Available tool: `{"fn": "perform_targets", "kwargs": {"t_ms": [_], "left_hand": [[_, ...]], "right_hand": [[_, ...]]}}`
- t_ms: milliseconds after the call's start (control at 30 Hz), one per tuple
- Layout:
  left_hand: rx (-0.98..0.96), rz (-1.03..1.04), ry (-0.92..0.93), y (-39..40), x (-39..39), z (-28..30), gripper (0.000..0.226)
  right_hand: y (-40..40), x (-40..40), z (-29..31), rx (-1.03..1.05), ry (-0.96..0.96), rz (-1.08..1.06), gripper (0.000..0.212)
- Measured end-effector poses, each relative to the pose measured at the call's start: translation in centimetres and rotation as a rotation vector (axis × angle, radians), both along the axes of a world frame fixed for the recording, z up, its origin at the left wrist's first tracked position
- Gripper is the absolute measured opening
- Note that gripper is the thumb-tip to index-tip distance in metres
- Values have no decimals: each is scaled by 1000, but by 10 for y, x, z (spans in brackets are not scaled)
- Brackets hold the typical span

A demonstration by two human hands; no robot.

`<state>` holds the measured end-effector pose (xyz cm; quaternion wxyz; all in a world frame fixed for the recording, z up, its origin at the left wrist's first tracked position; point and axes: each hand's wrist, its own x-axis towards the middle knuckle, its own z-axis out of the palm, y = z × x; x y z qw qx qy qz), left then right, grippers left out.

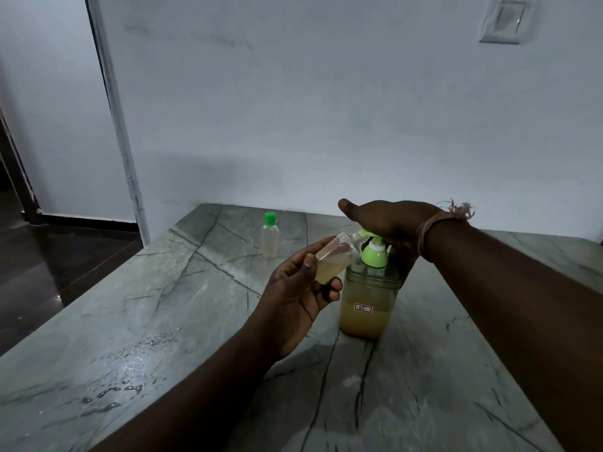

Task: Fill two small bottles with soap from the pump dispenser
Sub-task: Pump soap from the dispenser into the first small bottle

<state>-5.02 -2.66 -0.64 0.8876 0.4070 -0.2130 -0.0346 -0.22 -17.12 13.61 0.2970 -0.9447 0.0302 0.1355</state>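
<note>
Yellowish soap half-fills pump dispenser [367, 301], tilted small bottle [332, 260]; capped bottle [270, 236]

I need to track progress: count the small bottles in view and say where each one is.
2. One small bottle is tilted in the left hand, its mouth at the pump dispenser spout. The other, green-capped, stands farther back on the counter. None seems hidden.

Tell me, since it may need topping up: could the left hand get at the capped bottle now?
Probably not yet: the left hand grips the open bottle at the pump. The counter toward the capped bottle looks clear.
</note>
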Motion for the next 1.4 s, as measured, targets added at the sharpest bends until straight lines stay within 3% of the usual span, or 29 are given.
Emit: {"fn": "perform_targets", "kwargs": {"t_ms": [67, 167, 400, 533, 633, 867, 1000, 1133, 1233, 1400], "left_hand": [[-11, -5, 15, 0, 0, -1, 38], [-3, -6, 17, -1, -1, -2, 39], [-12, -4, 15, -2, -1, 1, 43], [-3, 6, 18, -1, 2, -1, 40], [21, 15, 14, 0, 0, -1, 41], [25, 21, 1, 1, -1, 3, 42], [19, 19, -13, 0, 0, 4, 41], [29, 21, -22, 1, 1, 4, 42], [37, 26, -29, 1, 2, 3, 42], [33, 29, -16, 0, 3, 1, 42]], "right_hand": [[1, 1, -2, -142, -136, 55, 72], [2, -3, 1, -184, -122, 118, 69], [-2, -2, 3, 158, 169, -61, 95], [1, 0, -1, -37, -89, -14, 77], [2, 1, -3, -150, -135, 32, 72], [-11, 16, -2, 255, 223, -147, 96], [-18, 28, 0, 345, 260, -188, 84], [-9, 25, -2, 242, 145, -228, 74], [-1, 17, 0, 102, -47, -142, 63], [4, 10, -5, 52, -256, -110, 43]]}}
